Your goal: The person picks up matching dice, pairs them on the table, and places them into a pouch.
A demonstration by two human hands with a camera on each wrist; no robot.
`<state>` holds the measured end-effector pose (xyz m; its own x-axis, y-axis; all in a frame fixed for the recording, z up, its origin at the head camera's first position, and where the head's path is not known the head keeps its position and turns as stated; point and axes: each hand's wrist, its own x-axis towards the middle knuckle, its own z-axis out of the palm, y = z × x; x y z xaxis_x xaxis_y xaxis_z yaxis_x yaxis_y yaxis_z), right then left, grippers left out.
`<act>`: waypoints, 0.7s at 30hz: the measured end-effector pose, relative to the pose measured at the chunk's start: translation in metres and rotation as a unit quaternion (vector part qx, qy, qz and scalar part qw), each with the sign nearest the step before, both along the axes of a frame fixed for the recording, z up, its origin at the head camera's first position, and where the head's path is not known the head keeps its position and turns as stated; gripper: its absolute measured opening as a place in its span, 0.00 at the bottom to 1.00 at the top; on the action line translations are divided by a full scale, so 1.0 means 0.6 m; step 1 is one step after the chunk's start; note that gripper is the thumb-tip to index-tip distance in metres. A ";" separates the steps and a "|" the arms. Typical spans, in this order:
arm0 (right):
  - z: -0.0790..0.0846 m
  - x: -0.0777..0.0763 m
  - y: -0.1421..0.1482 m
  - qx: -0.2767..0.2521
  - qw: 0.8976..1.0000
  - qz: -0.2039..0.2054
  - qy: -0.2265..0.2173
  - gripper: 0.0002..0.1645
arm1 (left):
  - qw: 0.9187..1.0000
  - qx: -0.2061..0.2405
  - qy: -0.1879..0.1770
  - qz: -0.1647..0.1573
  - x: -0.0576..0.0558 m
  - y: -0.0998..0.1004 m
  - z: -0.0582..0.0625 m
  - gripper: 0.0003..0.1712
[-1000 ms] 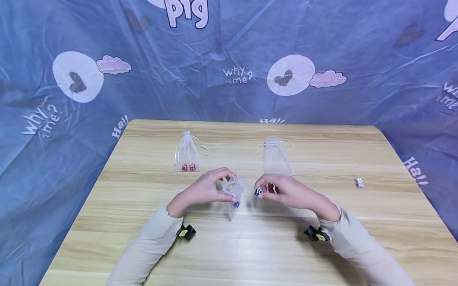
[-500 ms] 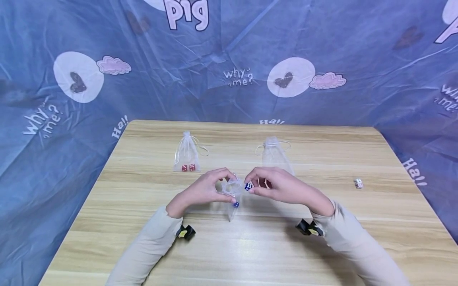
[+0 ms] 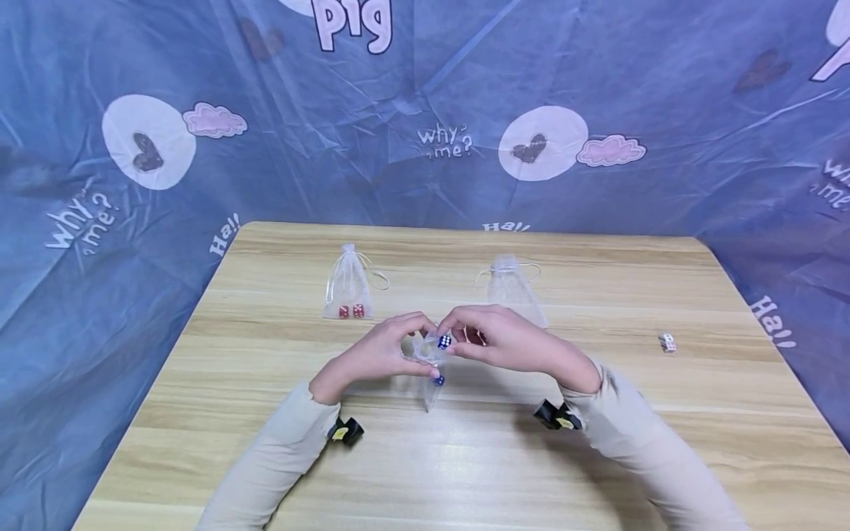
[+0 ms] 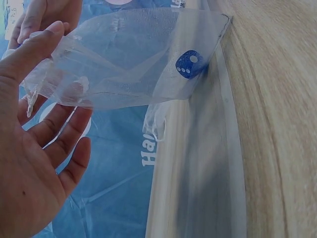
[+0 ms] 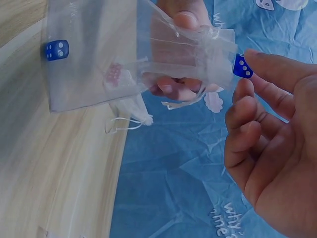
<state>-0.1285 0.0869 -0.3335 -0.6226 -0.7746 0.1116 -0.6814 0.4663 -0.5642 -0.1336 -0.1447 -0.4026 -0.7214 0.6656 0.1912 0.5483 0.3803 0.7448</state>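
Note:
My left hand (image 3: 385, 348) grips a sheer white drawstring bag (image 4: 124, 54) near its mouth, thumb on one side and fingers on the other. The bag hangs down with one blue die (image 5: 57, 50) at its bottom. Between thumb and index finger, my right hand (image 3: 494, 335) pinches a second blue die (image 5: 242, 66), dotted white. That die is right at the bag's gathered mouth, over the opening in the head view. The remaining fingers of my right hand are loosely curled.
A drawstring bag (image 3: 348, 284) with two red dice (image 3: 358, 310) lies at the back left of the wooden table (image 3: 199, 413). Another sheer bag (image 3: 511, 291) lies behind my right hand. White dice (image 3: 668, 343) sit at the right. A blue printed cloth (image 3: 332, 169) hangs behind.
My right hand has moved left with the blue die, from beside the bag to its mouth. My left hand and the bag have stayed nearly still.

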 end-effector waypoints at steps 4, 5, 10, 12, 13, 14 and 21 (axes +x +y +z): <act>-0.004 -0.002 -0.007 0.011 1.000 0.001 0.002 0.12 | 1.000 -0.005 0.002 0.000 -0.001 -0.001 -0.001 0.26; -0.005 -0.003 -0.008 0.012 1.000 0.002 0.002 0.12 | 1.000 -0.006 0.003 0.000 -0.001 -0.001 -0.001 0.26; -0.010 -0.006 -0.008 0.013 1.000 0.007 0.002 0.13 | 1.000 -0.008 0.002 0.001 -0.001 -0.001 -0.002 0.25; -0.010 -0.006 -0.007 0.012 1.000 0.004 -0.001 0.13 | 1.000 -0.007 0.001 0.001 -0.001 -0.001 -0.003 0.26; -0.010 -0.006 -0.006 0.010 1.000 0.002 -0.002 0.14 | 1.000 -0.007 0.001 0.001 -0.001 -0.001 -0.003 0.26; -0.009 -0.005 -0.006 0.009 1.000 0.000 -0.003 0.14 | 1.000 -0.007 -0.001 0.000 -0.001 -0.002 -0.003 0.26; -0.017 -0.008 0.005 -0.019 1.000 -0.014 -0.016 0.14 | 1.000 -0.002 -0.010 0.001 -0.002 -0.001 -0.004 0.26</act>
